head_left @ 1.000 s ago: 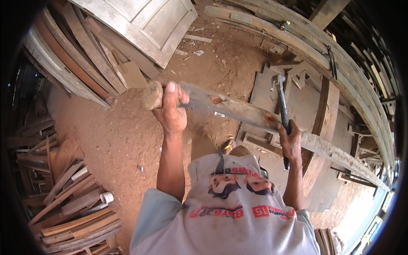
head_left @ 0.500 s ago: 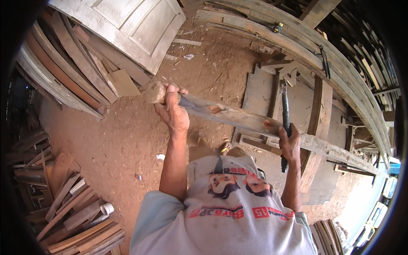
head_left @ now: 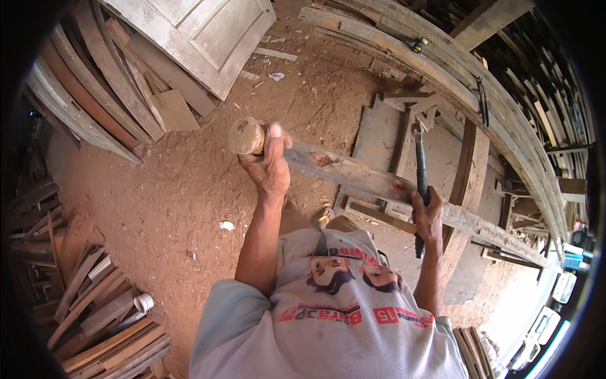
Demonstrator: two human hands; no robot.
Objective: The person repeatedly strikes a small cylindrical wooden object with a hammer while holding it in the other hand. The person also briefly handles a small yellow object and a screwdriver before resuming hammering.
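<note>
My left hand is closed around a pale wooden piece with a rounded, blunt end. A dark grey part shows just beyond my fingers, and where it joins is hidden. A long weathered plank with brown knots runs from beside my left hand to the far right. My right hand is wrapped around a dark-handled tool with a small metal head at its upper end, possibly a hammer. It crosses in front of the plank. Whether my right hand also touches the plank, I cannot tell.
Long boards lie stacked across the upper right, with a small yellow-black object on them. A pale panelled door and leaning planks stand upper left. Offcuts are heaped lower left. A wooden frame stands right.
My left hand has shifted slightly right with the pale wooden piece, whose rounded end now turns more into view. My right hand keeps its grip on the dark-handled tool.
</note>
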